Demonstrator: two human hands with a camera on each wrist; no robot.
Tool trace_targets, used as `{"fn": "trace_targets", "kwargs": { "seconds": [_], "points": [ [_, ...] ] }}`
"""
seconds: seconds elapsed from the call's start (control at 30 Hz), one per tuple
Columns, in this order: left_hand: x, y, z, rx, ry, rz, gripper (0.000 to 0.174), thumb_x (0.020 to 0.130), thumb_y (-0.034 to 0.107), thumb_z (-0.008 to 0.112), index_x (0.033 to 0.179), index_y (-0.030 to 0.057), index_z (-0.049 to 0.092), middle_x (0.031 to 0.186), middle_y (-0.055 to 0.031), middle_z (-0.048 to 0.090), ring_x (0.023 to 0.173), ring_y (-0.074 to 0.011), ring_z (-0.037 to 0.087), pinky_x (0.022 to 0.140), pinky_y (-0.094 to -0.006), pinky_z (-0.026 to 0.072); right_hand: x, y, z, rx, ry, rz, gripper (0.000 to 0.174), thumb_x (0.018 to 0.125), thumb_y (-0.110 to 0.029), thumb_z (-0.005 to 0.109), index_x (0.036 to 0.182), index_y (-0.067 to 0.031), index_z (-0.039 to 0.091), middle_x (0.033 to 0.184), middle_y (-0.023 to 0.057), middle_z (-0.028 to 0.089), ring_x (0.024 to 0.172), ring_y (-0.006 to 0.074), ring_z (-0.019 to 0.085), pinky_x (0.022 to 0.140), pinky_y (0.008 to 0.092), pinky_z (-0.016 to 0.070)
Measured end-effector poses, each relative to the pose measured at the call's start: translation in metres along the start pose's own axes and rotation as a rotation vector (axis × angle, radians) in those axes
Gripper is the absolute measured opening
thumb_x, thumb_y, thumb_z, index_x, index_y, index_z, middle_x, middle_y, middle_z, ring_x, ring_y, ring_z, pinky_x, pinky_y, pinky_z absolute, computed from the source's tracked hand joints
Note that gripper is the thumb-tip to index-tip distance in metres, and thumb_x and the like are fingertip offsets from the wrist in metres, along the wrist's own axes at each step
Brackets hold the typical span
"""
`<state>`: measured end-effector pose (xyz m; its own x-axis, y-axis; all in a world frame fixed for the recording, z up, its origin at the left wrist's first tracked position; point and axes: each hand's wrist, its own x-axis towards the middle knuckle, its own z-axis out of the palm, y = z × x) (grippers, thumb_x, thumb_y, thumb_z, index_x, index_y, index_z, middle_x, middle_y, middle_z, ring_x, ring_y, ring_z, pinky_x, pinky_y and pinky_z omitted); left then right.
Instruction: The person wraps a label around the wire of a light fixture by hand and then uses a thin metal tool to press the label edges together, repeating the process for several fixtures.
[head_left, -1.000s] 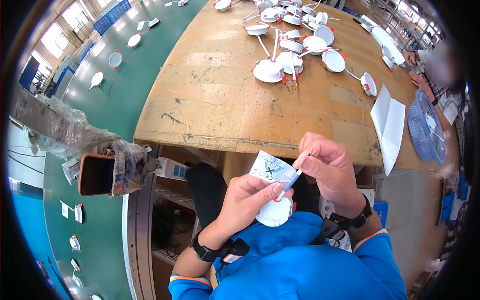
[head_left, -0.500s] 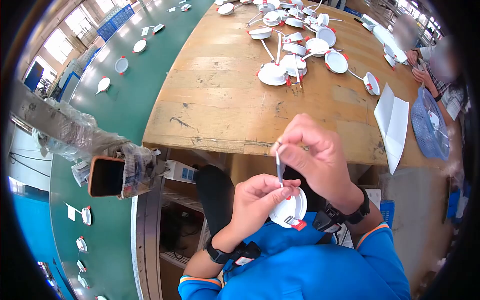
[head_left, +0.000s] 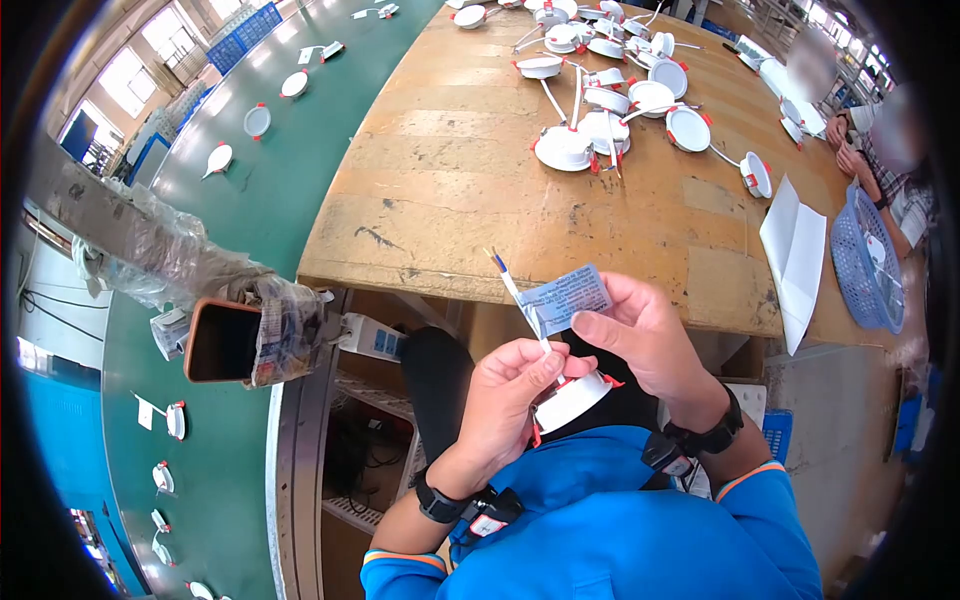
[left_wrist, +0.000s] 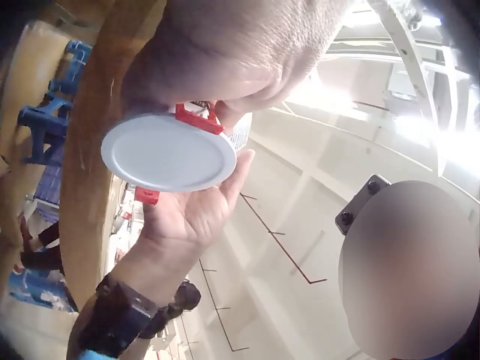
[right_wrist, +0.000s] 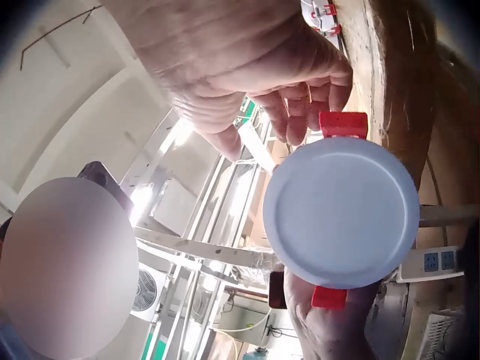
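Note:
My left hand [head_left: 500,395] pinches the white cable [head_left: 522,306] close above a round white downlight [head_left: 575,402] with red spring clips. The cable rises from that grip and ends in bare-tipped coloured wires. A printed tag label [head_left: 568,298] stands out from the cable to the right. My right hand [head_left: 655,340] pinches the label's right part, thumb in front. The left wrist view shows the downlight's flat front face [left_wrist: 169,154] below the left hand's fingers. In the right wrist view the same face [right_wrist: 341,214] lies under the right hand's curled fingers [right_wrist: 296,112].
Several downlights [head_left: 565,148] with cables lie at the table's far end [head_left: 430,180]. White paper [head_left: 793,260] and a blue basket [head_left: 866,262] are at the right. More downlights [head_left: 257,121] sit on the green surface at left, near a mounted phone [head_left: 222,342]. Other people sit at far right.
My right hand has moved from the wire ends down to the label. The label has turned to show a grey-blue printed side. In my left hand the downlight has tilted.

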<state>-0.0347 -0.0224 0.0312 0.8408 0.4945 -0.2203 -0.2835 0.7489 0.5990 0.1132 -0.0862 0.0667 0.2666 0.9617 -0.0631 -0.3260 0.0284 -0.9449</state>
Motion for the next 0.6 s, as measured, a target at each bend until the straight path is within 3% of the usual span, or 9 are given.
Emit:
{"fn": "trace_targets", "kwargs": {
  "seconds": [0.2, 0.3, 0.33, 0.4, 0.5, 0.6],
  "points": [
    [0.001, 0.006, 0.010, 0.195, 0.035, 0.141, 0.021, 0.081, -0.003, 0.056, 0.101, -0.0052, 0.053, 0.095, -0.0161, 0.063, 0.087, -0.0224, 0.063, 0.079, -0.0309, 0.0507, -0.002, -0.004, -0.001, -0.160, 0.024, -0.071, 0.012, 0.082, -0.013, 0.061, 0.084, -0.0009, 0.062, 0.073, 0.0029, 0.060, 0.060, 0.0042, 0.053, 0.051, 0.0193, 0.0421],
    [0.006, 0.005, 0.005, 0.415, 0.114, 0.384, 0.031, 0.077, -0.006, 0.054, 0.108, -0.0040, 0.052, 0.084, -0.0060, 0.061, 0.072, -0.0101, 0.058, 0.068, -0.0225, 0.0478, -0.006, -0.018, -0.006, -0.350, -0.042, -0.161, 0.011, 0.079, -0.011, 0.064, 0.083, -0.0005, 0.063, 0.072, 0.0031, 0.057, 0.066, 0.0078, 0.052, 0.058, 0.0227, 0.0407],
    [0.005, 0.008, 0.010, 0.418, 0.120, 0.446, 0.028, 0.077, -0.006, 0.057, 0.105, -0.0036, 0.056, 0.088, -0.0081, 0.060, 0.076, -0.0108, 0.057, 0.070, -0.0219, 0.0463, -0.006, -0.024, -0.005, -0.404, -0.062, -0.159, 0.011, 0.078, -0.009, 0.065, 0.085, -0.0007, 0.063, 0.075, 0.0026, 0.055, 0.071, 0.0088, 0.050, 0.063, 0.0236, 0.0388],
    [0.013, 0.014, 0.010, 0.652, 0.012, 0.721, 0.021, 0.077, -0.005, 0.060, 0.098, -0.0022, 0.060, 0.093, -0.0112, 0.059, 0.080, -0.0135, 0.057, 0.071, -0.0224, 0.0453, -0.008, -0.028, -0.007, -0.433, -0.066, -0.231, 0.011, 0.079, -0.010, 0.064, 0.086, -0.0017, 0.063, 0.073, 0.0030, 0.055, 0.069, 0.0089, 0.049, 0.061, 0.0237, 0.0374],
    [0.010, 0.025, 0.019, 0.722, 0.009, 0.683, 0.014, 0.075, -0.006, 0.062, 0.089, -0.0025, 0.062, 0.091, -0.0124, 0.058, 0.080, -0.0155, 0.056, 0.070, -0.0235, 0.0449, -0.007, -0.037, -0.013, -0.432, -0.104, -0.189, 0.013, 0.079, -0.012, 0.065, 0.088, -0.0023, 0.064, 0.075, 0.0038, 0.056, 0.072, 0.0096, 0.051, 0.064, 0.0237, 0.0391],
    [0.017, 0.033, 0.026, 0.900, 0.044, 0.727, 0.011, 0.076, -0.005, 0.062, 0.087, -0.0036, 0.060, 0.086, -0.0116, 0.059, 0.076, -0.0138, 0.056, 0.067, -0.0219, 0.0445, -0.002, -0.044, -0.031, -0.490, -0.088, -0.292, 0.012, 0.081, -0.012, 0.062, 0.088, -0.0023, 0.063, 0.078, 0.0050, 0.057, 0.076, 0.0108, 0.053, 0.068, 0.0239, 0.0408]
  ]
}}
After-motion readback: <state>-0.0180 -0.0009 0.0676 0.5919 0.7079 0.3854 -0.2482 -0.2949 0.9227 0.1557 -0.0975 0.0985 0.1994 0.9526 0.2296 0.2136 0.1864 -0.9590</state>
